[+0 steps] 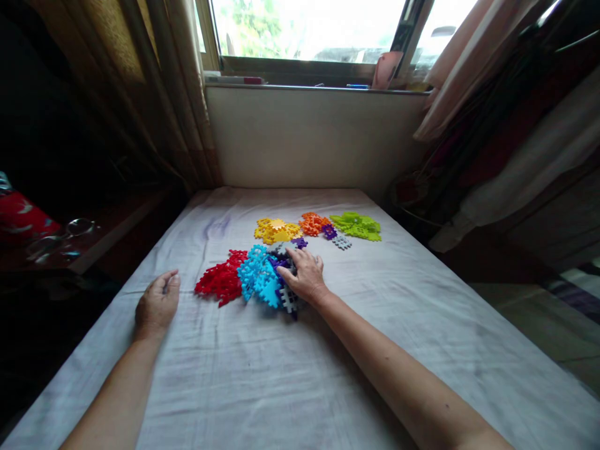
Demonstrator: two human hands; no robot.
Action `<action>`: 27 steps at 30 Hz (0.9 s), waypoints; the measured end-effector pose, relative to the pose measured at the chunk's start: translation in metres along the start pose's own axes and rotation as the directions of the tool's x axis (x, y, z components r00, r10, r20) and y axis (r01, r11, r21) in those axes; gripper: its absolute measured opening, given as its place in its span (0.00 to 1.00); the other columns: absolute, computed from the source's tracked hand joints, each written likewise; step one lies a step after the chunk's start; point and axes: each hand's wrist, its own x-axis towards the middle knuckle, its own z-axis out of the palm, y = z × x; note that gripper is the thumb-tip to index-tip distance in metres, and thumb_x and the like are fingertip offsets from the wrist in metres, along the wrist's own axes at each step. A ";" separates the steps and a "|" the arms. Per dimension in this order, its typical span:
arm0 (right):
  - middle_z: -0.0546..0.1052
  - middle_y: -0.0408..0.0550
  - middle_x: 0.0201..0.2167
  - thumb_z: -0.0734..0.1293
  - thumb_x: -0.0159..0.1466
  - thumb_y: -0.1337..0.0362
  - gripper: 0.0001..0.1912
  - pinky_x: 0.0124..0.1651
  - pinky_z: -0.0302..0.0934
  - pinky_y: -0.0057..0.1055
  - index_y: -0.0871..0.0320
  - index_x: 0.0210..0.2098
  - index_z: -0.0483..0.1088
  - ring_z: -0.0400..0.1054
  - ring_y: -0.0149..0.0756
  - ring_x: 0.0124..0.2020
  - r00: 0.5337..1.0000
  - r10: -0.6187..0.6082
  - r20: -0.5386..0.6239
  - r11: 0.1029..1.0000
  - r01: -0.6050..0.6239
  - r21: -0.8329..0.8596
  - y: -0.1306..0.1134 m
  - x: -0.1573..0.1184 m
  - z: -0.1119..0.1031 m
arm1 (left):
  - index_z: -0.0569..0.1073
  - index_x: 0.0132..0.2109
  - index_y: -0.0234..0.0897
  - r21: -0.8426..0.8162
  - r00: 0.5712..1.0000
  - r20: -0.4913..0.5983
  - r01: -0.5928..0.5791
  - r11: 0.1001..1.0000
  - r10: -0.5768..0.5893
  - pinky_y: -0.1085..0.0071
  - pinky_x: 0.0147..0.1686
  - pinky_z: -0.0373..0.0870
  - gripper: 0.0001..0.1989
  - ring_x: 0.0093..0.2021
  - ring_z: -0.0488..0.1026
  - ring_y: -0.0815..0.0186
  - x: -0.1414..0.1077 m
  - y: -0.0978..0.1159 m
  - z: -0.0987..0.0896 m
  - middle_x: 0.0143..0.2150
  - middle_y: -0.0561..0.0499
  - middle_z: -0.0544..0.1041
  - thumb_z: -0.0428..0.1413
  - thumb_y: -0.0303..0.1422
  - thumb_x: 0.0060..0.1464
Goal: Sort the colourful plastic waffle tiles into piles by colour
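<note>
My right hand reaches onto a mixed heap of purple and grey pieces, its thumb and fingers spread apart over the heap. Touching that heap on the left is a pile of blue pieces, and beside it lies a pile of red pieces. My left hand rests on the sheet left of the red pile, fingers loosely curled, with nothing visible in it. Farther back are yellow pieces, orange pieces, green pieces, a small purple piece and a grey piece.
A pale sheet covers the flat surface under the piles. Beyond it stand a low wall and a window. Glasses and a red item lie on a dark side table at left. Clothes hang at right.
</note>
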 end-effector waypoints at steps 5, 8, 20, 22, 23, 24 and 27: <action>0.68 0.53 0.64 0.66 0.64 0.45 0.32 0.68 0.39 0.63 0.46 0.65 0.64 0.59 0.51 0.65 0.970 -0.214 0.116 0.976 0.209 0.056 -0.045 0.002 -0.003 | 0.78 0.48 0.40 -0.015 1.000 -0.011 -0.016 1.000 0.015 0.66 0.39 0.73 0.21 0.42 0.77 0.57 -0.002 -0.002 -0.001 0.44 0.45 0.81 0.49 0.46 0.58; 0.70 0.51 0.63 0.64 0.66 0.46 0.26 0.68 0.45 0.56 0.46 0.60 0.70 0.61 0.48 0.65 0.968 -0.248 0.021 0.968 0.248 0.030 -0.022 0.029 -0.023 | 0.78 0.48 0.41 -0.026 0.999 -0.023 -0.030 0.999 0.030 0.67 0.39 0.73 0.20 0.41 0.77 0.58 -0.003 -0.005 0.000 0.44 0.46 0.82 0.49 0.46 0.58; 0.70 0.62 0.62 0.58 0.67 0.47 0.31 0.62 0.57 0.57 0.55 0.64 0.68 0.62 0.57 0.64 0.726 0.617 -0.303 0.751 -0.658 -0.050 0.254 0.138 -0.115 | 0.77 0.48 0.43 -0.014 0.995 0.063 0.073 0.997 -0.072 0.60 0.52 0.74 0.21 0.51 0.77 0.54 -0.001 -0.002 -0.004 0.50 0.48 0.81 0.50 0.47 0.55; 0.73 0.61 0.59 0.59 0.66 0.46 0.29 0.62 0.58 0.57 0.54 0.60 0.71 0.65 0.57 0.61 0.736 0.608 -0.299 0.769 -0.639 -0.012 0.281 0.147 -0.109 | 0.77 0.47 0.46 -0.019 0.997 0.049 0.066 0.998 -0.065 0.58 0.53 0.74 0.20 0.51 0.77 0.54 -0.001 -0.004 -0.003 0.50 0.51 0.81 0.50 0.48 0.54; 0.75 0.59 0.57 0.60 0.65 0.47 0.28 0.62 0.59 0.56 0.54 0.57 0.74 0.67 0.56 0.60 0.752 0.591 -0.292 0.787 -0.617 0.003 0.289 0.151 -0.105 | 0.77 0.47 0.47 -0.014 0.997 0.047 0.069 0.998 -0.068 0.58 0.54 0.73 0.20 0.52 0.77 0.54 -0.001 -0.005 -0.002 0.50 0.52 0.82 0.50 0.49 0.54; 0.77 0.57 0.55 0.61 0.65 0.47 0.26 0.62 0.59 0.54 0.53 0.55 0.76 0.68 0.55 0.59 0.776 0.568 -0.275 0.810 -0.586 0.018 0.294 0.156 -0.100 | 0.77 0.48 0.48 -0.007 0.996 0.051 0.077 0.997 -0.076 0.58 0.54 0.73 0.21 0.53 0.77 0.54 -0.001 -0.006 -0.002 0.51 0.53 0.81 0.50 0.49 0.54; 0.81 0.53 0.50 0.65 0.62 0.48 0.23 0.63 0.61 0.47 0.54 0.47 0.80 0.71 0.50 0.57 0.874 0.464 -0.147 0.886 -0.452 0.108 0.286 0.167 -0.084 | 0.77 0.49 0.46 0.016 0.990 0.079 0.115 0.993 -0.116 0.57 0.56 0.72 0.22 0.55 0.75 0.53 -0.001 -0.005 -0.001 0.53 0.51 0.81 0.49 0.49 0.53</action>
